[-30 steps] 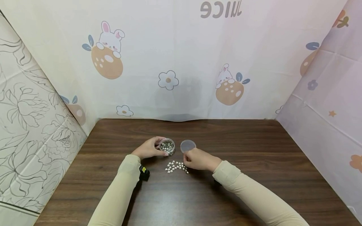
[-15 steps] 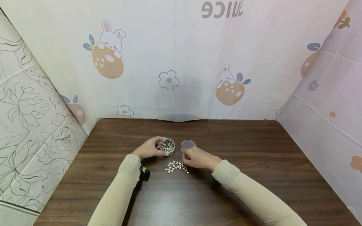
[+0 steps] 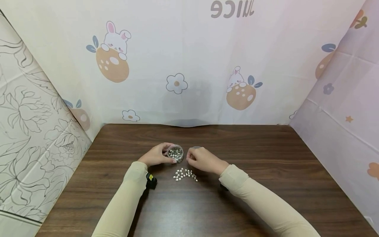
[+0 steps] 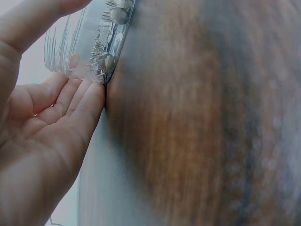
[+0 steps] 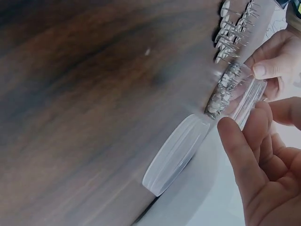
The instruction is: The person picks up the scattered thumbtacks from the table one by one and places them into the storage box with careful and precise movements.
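Note:
My left hand (image 3: 157,155) holds a clear round jar (image 3: 179,160) between thumb and fingers, with the jar standing on the table. Inside it lie several silver thumbtacks (image 4: 119,16), points showing through the wall in the left wrist view. A loose pile of silver thumbtacks (image 3: 181,174) lies in front of the jar. Just right of the jar is my right hand (image 3: 205,160), thumb and finger pinched together in the right wrist view (image 5: 265,160); the thumbtack in the pinch is hidden by the fingertips. Another finger points out straight.
A clear round lid (image 5: 176,153) lies on the table beside the jar, mostly covered by my right hand in the head view. The brown wooden table (image 3: 183,210) meets patterned cloth (image 3: 148,49) at its back edge and sides.
My right hand has lifted away from the thumbtack pile and moved up and left toward the jar, now covering most of the lid. The left hand and jar have stayed put.

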Available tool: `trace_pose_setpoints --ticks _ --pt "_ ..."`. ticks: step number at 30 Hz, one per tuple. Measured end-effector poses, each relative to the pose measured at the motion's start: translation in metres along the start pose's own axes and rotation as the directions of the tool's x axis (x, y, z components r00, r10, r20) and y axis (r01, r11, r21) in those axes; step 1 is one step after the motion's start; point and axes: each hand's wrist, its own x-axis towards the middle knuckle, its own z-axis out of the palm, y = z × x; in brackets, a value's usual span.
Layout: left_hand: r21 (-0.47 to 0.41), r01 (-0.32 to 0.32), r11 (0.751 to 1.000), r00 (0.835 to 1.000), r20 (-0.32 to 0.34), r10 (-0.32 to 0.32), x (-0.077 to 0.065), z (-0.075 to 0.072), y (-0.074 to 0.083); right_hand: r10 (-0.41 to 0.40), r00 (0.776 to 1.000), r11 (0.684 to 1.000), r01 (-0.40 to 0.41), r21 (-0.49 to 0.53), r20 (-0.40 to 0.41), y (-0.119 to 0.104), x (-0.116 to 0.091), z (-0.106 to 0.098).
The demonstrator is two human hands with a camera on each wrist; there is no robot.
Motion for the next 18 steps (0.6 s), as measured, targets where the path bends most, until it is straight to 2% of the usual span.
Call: trace_pose_setpoints --ticks 9,18 --pt "0.000 -0.006 1.000 1.000 0.003 0.006 0.000 0.000 0.000 -0.003 0.999 0.999 0.005 0.037 -0.039 -0.003 0.013 0.001" --pt "0.004 0.003 1.000 1.000 0.008 -0.003 0.000 0.000 0.000 0.020 1.000 0.998 -0.019 0.059 -0.023 -0.005 0.030 0.004"
